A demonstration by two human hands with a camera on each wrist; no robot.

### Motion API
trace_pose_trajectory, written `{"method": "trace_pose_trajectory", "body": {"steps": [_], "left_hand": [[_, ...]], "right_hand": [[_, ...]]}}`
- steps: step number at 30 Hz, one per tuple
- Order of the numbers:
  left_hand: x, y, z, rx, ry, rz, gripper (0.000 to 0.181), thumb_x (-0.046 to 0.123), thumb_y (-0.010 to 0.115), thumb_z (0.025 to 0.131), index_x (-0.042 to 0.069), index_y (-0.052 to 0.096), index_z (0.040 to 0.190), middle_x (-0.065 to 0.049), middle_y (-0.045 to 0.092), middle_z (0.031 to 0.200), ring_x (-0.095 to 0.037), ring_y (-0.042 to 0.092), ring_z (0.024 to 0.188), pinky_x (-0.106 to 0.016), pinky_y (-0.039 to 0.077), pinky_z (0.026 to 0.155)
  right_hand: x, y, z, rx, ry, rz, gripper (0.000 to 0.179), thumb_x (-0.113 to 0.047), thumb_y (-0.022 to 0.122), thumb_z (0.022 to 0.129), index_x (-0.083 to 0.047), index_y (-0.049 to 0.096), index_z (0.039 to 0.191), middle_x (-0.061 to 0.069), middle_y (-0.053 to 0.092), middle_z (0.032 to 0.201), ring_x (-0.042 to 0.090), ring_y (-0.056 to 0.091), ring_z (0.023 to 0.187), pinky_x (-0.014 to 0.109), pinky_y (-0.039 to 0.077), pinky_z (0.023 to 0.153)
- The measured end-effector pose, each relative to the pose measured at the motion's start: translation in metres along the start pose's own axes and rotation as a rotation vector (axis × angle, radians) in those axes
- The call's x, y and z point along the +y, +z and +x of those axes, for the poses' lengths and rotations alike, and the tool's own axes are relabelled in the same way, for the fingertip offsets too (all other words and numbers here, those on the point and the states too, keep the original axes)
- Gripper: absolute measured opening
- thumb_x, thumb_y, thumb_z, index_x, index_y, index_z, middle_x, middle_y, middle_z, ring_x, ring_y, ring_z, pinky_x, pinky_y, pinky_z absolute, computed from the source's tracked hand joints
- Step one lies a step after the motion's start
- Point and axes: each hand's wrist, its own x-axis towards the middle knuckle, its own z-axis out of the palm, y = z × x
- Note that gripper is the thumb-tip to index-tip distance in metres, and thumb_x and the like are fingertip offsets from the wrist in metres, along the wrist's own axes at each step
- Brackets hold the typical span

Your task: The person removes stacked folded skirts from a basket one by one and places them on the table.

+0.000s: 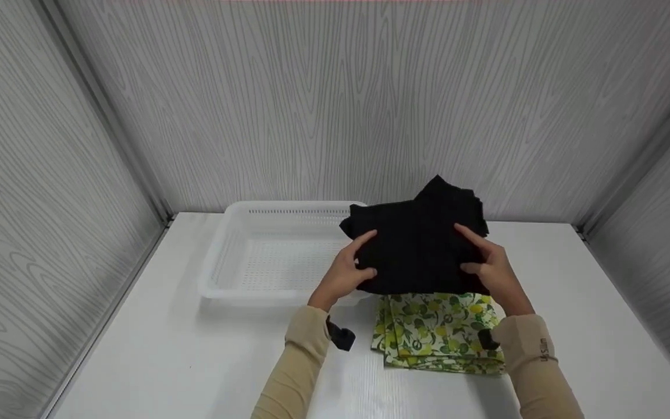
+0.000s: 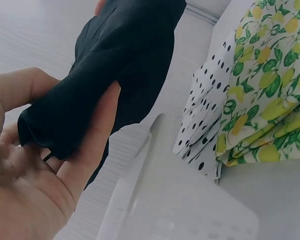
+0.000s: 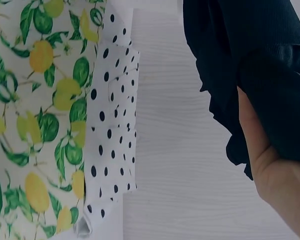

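A folded black cloth (image 1: 416,244) is held up between both hands, above the table. My left hand (image 1: 344,270) grips its left edge, thumb on the near face; the left wrist view shows the fingers wrapped round the bunched black fabric (image 2: 125,60). At the opposite edge my right hand (image 1: 493,270) pinches the cloth, index finger stretched along it. Below and nearer lies a folded lemon-print cloth (image 1: 439,331), partly covered by the black one in the head view. Both wrist views show a white cloth with black dots (image 3: 112,125) beside the lemon print.
A white plastic basket (image 1: 213,256) with perforated walls stands on the left; the black cloth and left hand overlap its right end in the head view. Wood-grain panels (image 1: 288,105) enclose the white table (image 1: 154,349) at the back and both sides.
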Motion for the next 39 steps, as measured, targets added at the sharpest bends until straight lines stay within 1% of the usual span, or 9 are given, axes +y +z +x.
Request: {"method": "trace_pose_trajectory", "body": {"steps": [5, 7, 13, 18, 21, 24, 28, 31, 39], "left_hand": [[-0.002, 0.011, 0.002, -0.031, 0.015, -0.019, 0.076, -0.005, 0.06, 0.09, 0.018, 0.038, 0.158, -0.011, 0.022, 0.165, -0.036, 0.028, 0.148, -0.033, 0.044, 0.075], [-0.002, 0.014, 0.003, -0.038, 0.022, -0.026, 0.075, -0.005, 0.06, 0.089, 0.017, 0.038, 0.158, -0.011, 0.023, 0.165, -0.035, 0.03, 0.147, -0.033, 0.046, 0.078], [-0.002, 0.023, 0.004, -0.043, 0.026, -0.038, 0.075, -0.005, 0.061, 0.09, 0.017, 0.04, 0.158, -0.011, 0.026, 0.164, -0.036, 0.03, 0.147, -0.036, 0.049, 0.093], [-0.001, 0.032, 0.008, -0.034, 0.018, -0.068, 0.075, -0.005, 0.064, 0.09, 0.019, 0.041, 0.157, -0.01, 0.03, 0.163, -0.033, 0.039, 0.142, -0.031, 0.049, 0.073], [-0.001, 0.042, 0.011, -0.032, 0.015, -0.091, 0.073, -0.004, 0.065, 0.09, 0.018, 0.042, 0.156, -0.01, 0.031, 0.162, -0.036, 0.047, 0.135, -0.029, 0.046, 0.067], [-0.001, 0.054, 0.014, -0.03, 0.011, -0.086, 0.071, -0.001, 0.068, 0.091, 0.018, 0.044, 0.155, -0.011, 0.03, 0.163, -0.038, 0.044, 0.138, -0.03, 0.047, 0.066], [-0.002, 0.069, 0.015, -0.019, -0.001, -0.057, 0.069, 0.002, 0.07, 0.092, 0.018, 0.045, 0.154, -0.011, 0.029, 0.163, -0.034, 0.034, 0.145, -0.036, 0.053, 0.085], [-0.002, 0.077, 0.016, -0.009, -0.004, -0.041, 0.068, 0.003, 0.071, 0.092, 0.018, 0.046, 0.154, -0.011, 0.03, 0.163, -0.032, 0.036, 0.144, -0.04, 0.05, 0.097], [-0.006, 0.094, 0.017, 0.015, -0.016, -0.04, 0.068, 0.0, 0.072, 0.091, 0.019, 0.049, 0.152, -0.008, 0.035, 0.16, -0.03, 0.04, 0.142, -0.041, 0.045, 0.106]], "right_hand": [[0.007, -0.013, -0.008, 0.008, 0.01, -0.034, 0.081, 0.022, 0.051, 0.087, -0.015, 0.04, 0.158, 0.01, 0.023, 0.166, 0.032, 0.021, 0.151, 0.022, 0.036, 0.107], [0.01, -0.018, -0.011, 0.014, 0.011, -0.037, 0.081, 0.022, 0.052, 0.086, -0.015, 0.04, 0.158, 0.011, 0.023, 0.166, 0.033, 0.021, 0.15, 0.015, 0.038, 0.101], [0.014, -0.029, -0.019, 0.027, 0.013, -0.03, 0.081, 0.021, 0.052, 0.087, -0.014, 0.039, 0.158, 0.014, 0.022, 0.166, 0.035, 0.022, 0.149, 0.013, 0.04, 0.098], [0.014, -0.04, -0.022, 0.023, -0.002, -0.037, 0.08, 0.02, 0.053, 0.088, -0.014, 0.039, 0.158, 0.017, 0.022, 0.165, 0.039, 0.023, 0.148, 0.014, 0.04, 0.098], [0.016, -0.05, -0.027, 0.036, -0.005, -0.054, 0.079, 0.019, 0.054, 0.088, -0.015, 0.039, 0.158, 0.018, 0.022, 0.165, 0.041, 0.023, 0.147, 0.013, 0.04, 0.098], [0.021, -0.061, -0.034, 0.05, 0.006, -0.054, 0.08, 0.02, 0.055, 0.087, -0.015, 0.039, 0.158, 0.017, 0.021, 0.165, 0.042, 0.021, 0.148, 0.012, 0.04, 0.098], [0.03, -0.07, -0.042, 0.059, 0.028, -0.046, 0.082, 0.021, 0.054, 0.087, -0.015, 0.038, 0.158, 0.016, 0.019, 0.166, 0.044, 0.016, 0.149, 0.012, 0.04, 0.097], [0.035, -0.076, -0.047, 0.069, 0.045, -0.063, 0.083, 0.021, 0.053, 0.087, -0.016, 0.037, 0.159, 0.016, 0.018, 0.167, 0.044, 0.014, 0.149, 0.011, 0.039, 0.096], [0.041, -0.086, -0.055, 0.084, 0.075, -0.112, 0.085, 0.02, 0.054, 0.085, -0.016, 0.036, 0.159, 0.016, 0.02, 0.166, 0.041, 0.011, 0.151, 0.009, 0.036, 0.096]]}}
